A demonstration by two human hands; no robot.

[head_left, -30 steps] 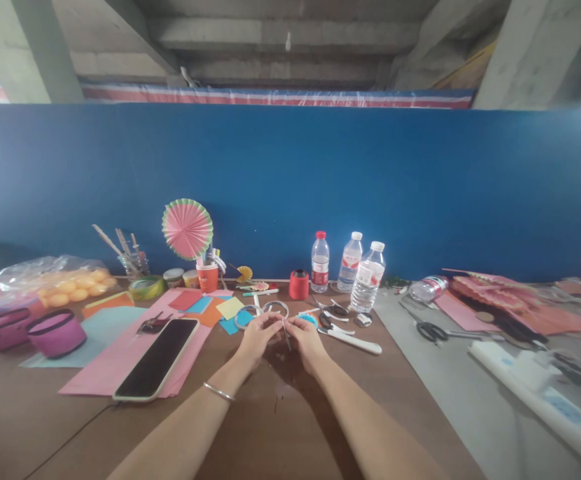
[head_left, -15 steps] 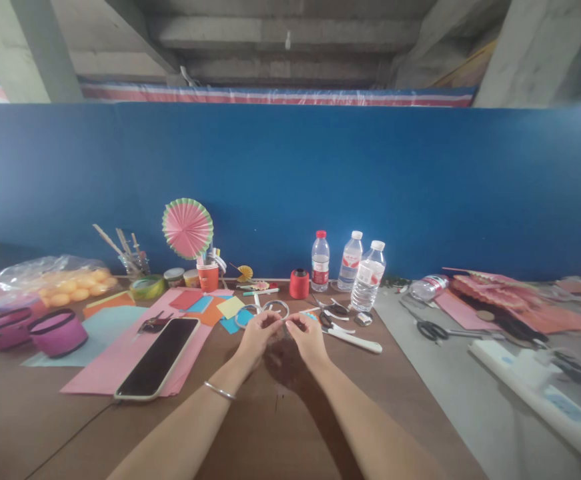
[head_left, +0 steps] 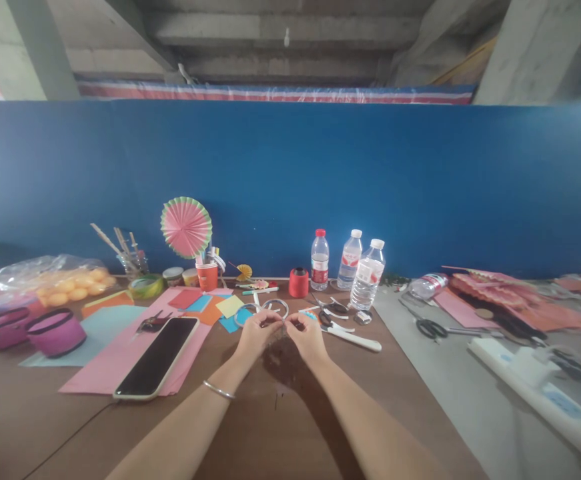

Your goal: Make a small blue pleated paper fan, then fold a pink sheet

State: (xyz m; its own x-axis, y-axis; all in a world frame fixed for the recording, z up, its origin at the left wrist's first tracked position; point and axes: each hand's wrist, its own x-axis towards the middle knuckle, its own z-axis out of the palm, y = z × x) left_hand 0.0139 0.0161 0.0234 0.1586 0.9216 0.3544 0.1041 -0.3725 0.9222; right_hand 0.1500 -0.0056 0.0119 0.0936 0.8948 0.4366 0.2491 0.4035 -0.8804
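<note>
Two shifted hands [head_left: 259, 335] [head_left: 309, 339], three upright bottles [head_left: 320, 265] [head_left: 350, 261] [head_left: 367, 279]

- The bare right hand [head_left: 309, 341] curls its fingers more, showing a shadowed hollow at its ten o'clock.
- The bright blue, scalloped-edged piece [head_left: 310, 315] at that hand's twelve o'clock is more covered than a second ago.
- The tall, flat blue panel [head_left: 290, 167] sits slightly nearer twelve o'clock in view.

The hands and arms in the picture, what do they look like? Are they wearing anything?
The left hand and right hand are bare, with no gloves. No sleeves show on the forearms. A thin, shiny silver bangle circles the left arm near the wrist; none shows on the right arm.
</note>
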